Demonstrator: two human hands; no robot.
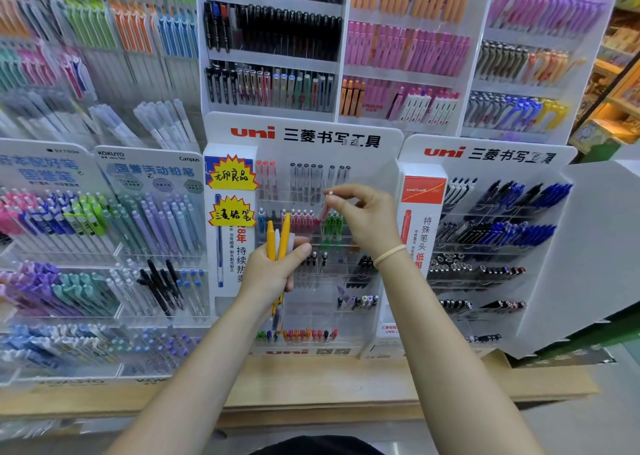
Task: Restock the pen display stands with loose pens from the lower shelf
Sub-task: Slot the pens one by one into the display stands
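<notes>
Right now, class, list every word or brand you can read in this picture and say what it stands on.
"uni 三菱书写工具": header of the middle pen stand.
"uni 三菱书写工具": header of the right pen stand.
"KOKUYO" and "Campus": header of the left pencil stand.
"无印良品": upper yellow star sticker.
Lower yellow star sticker, shelf tags: too blurred.
</notes>
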